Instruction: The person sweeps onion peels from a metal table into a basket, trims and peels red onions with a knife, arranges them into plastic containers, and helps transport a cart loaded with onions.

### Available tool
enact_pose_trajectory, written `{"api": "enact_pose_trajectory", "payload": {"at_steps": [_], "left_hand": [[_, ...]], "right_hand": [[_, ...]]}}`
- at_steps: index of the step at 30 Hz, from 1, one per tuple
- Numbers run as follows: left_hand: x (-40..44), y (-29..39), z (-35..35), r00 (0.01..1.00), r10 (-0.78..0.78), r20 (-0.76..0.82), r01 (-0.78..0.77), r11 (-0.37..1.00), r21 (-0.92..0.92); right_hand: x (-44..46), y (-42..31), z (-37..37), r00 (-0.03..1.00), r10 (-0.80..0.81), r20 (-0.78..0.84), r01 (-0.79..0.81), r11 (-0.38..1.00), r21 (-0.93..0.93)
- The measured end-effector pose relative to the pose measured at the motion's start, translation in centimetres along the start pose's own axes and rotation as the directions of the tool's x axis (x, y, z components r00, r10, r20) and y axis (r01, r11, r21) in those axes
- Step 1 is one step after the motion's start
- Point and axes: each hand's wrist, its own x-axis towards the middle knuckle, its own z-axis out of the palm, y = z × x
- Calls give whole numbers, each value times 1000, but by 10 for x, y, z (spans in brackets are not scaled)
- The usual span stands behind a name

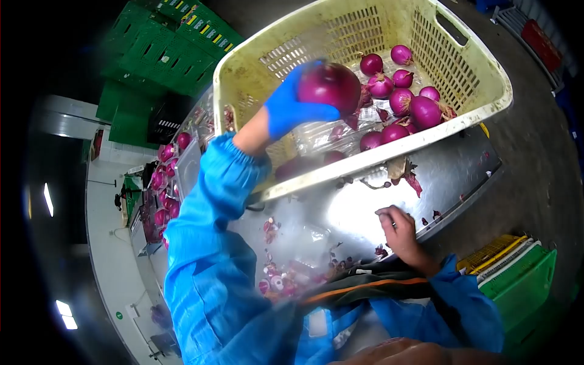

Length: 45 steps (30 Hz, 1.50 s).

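Observation:
My left hand [292, 106], in a blue glove, holds a large red onion [329, 89] above the inside of a pale yellow plastic crate [377, 149]. Its fingers wrap the onion's left side. Several smaller red onions [425, 112] lie in the crate with plastic film and loose skins. My right hand [398, 234] is bare and hovers over the metal table [353, 216], in front of the crate. Its fingers are curled together, and anything inside them is hidden.
Onion trimmings [283, 277] and skins lie scattered near my body. More red onions [161, 179] are at the left. Green crates [143, 45] stand at the back left; green and yellow crates [517, 274] are stacked at the lower right. The table's edge [468, 204] runs along the right.

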Motion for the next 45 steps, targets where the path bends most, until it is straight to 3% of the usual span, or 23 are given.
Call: {"api": "enact_pose_trajectory", "payload": {"at_steps": [2,5,10,11,16,20,23,26,29,32,35,37,38,41,42,45], "left_hand": [[-39,27,6,998,-23,55,38,959,-280],[-97,40,40,1000,-4,-29,-8,922,-388],[-163,37,90,987,-152,-55,132,954,-267],[-170,34,100,992,-87,-97,60,967,-247],[-199,-5,127,974,-62,-219,49,997,-67],[-215,-29,140,947,-195,-254,161,975,-151],[-226,-27,141,946,-128,-299,140,990,19],[-227,-28,155,919,-90,-384,122,991,59],[-230,-36,155,937,-86,-339,137,982,130],[-232,-37,149,925,-86,-371,175,961,216],[-232,-40,153,914,-122,-387,155,986,54],[-230,-38,155,921,-63,-385,135,977,164],[-230,-37,157,924,-38,-380,129,968,216],[-227,-33,155,959,73,-275,80,859,505],[-227,-31,156,955,62,-291,93,866,491],[-224,-31,162,945,19,-326,138,881,452]], "right_hand": [[12,-25,-13,990,-81,-114,91,992,85],[33,-72,-36,927,-265,-264,287,957,46],[39,-127,-60,833,-542,-110,474,803,-361],[37,-130,-60,826,-561,-53,493,765,-414],[22,-126,-40,810,-585,-22,475,679,-560],[12,-103,-21,825,-565,-31,437,672,-598],[1,-94,-21,874,-486,-25,387,725,-569],[-8,-91,-15,897,-439,-44,357,782,-511],[-9,-84,-7,898,-437,-47,328,739,-588],[-23,-74,-12,942,-335,-25,269,796,-542],[-22,-74,-4,960,-275,-63,241,915,-323],[-11,-93,-9,997,-70,20,69,996,60],[-8,-100,-10,996,22,91,-44,968,246],[2,-94,0,994,35,101,-69,935,349],[6,-91,4,994,46,100,-80,923,377],[1,-96,3,994,-8,109,-18,972,235]]}}
